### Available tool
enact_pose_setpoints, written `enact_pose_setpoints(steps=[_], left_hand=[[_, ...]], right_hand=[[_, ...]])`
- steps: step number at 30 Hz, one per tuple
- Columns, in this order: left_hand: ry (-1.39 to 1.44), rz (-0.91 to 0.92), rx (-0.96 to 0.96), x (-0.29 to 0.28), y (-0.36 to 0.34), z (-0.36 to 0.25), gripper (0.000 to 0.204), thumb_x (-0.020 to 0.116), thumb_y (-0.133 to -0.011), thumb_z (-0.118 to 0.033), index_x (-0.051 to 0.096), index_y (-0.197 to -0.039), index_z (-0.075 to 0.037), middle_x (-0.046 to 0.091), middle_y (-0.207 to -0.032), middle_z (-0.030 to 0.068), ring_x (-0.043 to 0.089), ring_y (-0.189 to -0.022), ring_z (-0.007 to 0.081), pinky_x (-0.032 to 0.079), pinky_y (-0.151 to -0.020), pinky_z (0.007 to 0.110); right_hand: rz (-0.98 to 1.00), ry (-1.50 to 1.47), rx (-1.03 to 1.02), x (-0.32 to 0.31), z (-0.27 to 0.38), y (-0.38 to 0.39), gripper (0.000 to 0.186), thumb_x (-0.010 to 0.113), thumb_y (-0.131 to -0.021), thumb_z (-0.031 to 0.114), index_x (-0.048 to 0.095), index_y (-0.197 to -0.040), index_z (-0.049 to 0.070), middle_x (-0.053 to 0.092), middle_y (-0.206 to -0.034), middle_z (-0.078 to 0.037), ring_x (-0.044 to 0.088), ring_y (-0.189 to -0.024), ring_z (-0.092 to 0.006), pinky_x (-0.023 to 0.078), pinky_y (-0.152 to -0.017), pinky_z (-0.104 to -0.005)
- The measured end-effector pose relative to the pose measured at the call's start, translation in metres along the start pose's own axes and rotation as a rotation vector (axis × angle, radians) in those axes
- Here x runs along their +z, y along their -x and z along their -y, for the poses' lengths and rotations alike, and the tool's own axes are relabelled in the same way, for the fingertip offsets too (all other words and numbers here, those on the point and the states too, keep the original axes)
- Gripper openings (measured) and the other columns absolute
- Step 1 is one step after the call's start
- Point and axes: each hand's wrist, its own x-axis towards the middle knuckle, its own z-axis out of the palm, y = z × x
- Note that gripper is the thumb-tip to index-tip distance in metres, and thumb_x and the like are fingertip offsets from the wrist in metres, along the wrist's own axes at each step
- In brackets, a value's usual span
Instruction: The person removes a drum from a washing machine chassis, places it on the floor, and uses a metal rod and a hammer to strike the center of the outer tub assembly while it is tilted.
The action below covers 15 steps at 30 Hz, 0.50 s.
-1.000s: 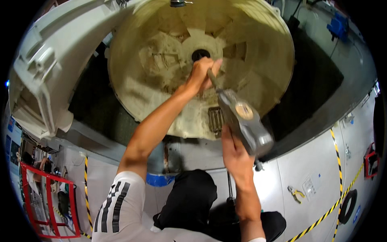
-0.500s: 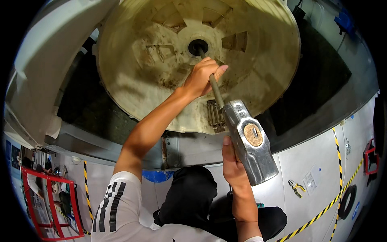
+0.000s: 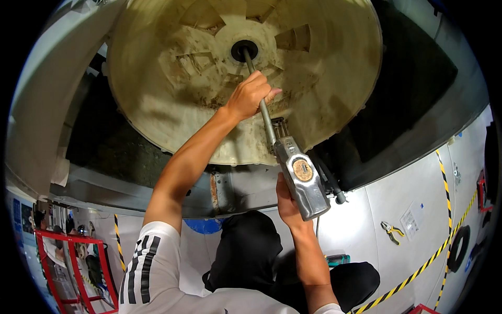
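A long metal rod (image 3: 267, 121) points into the dark round hub hole (image 3: 239, 50) at the middle of a stained, cream-coloured washing machine tub (image 3: 172, 118). My left hand (image 3: 249, 96) is wrapped around the rod partway along, with its thumb sticking out to the right. At the rod's near end is the steel head of a sledgehammer (image 3: 309, 194), which appears to touch it. My right hand (image 3: 289, 203) is closed on the hammer from behind and below. The head hides most of its fingers and the handle.
A dark hose (image 3: 332, 187) hangs beside the hammer. Pliers with yellow and black handles (image 3: 392, 233) and a paper sheet (image 3: 412, 221) lie on the floor at the right. Black-and-yellow tape (image 3: 418, 281) marks the floor there. A red rack (image 3: 76, 269) stands at the left.
The hammer head has shifted left, and its far end is still at the rod's end. The hose behind it now shows. My left hand keeps its hold on the rod.
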Motion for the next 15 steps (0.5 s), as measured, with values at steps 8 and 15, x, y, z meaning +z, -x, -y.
enact_pose_setpoints(steps=[8, 15], left_hand=[[-0.039, -0.014, 0.001, -0.003, 0.003, 0.005, 0.031, 0.072, -0.075, -0.007, 0.045, -0.06, -0.003, 0.041, -0.062, 0.0098, 0.044, -0.061, 0.028, 0.04, -0.054, 0.038], [-0.039, -0.075, 0.01, -0.002, -0.011, 0.004, 0.031, 0.071, -0.077, -0.007, 0.045, -0.06, -0.002, 0.041, -0.061, 0.0101, 0.044, -0.061, 0.0275, 0.04, -0.054, 0.038]], right_hand=[[-0.004, 0.102, -0.136, 0.011, -0.031, 0.024, 0.018, 0.067, -0.062, 0.003, 0.061, -0.078, 0.002, 0.06, -0.075, -0.01, 0.058, -0.051, -0.0214, 0.045, -0.046, -0.0272], [-0.066, 0.099, -0.218, 0.018, -0.042, 0.043, 0.021, 0.072, -0.06, 0.007, 0.061, -0.079, 0.005, 0.059, -0.067, -0.006, 0.056, -0.053, -0.0213, 0.042, -0.047, -0.0285]])
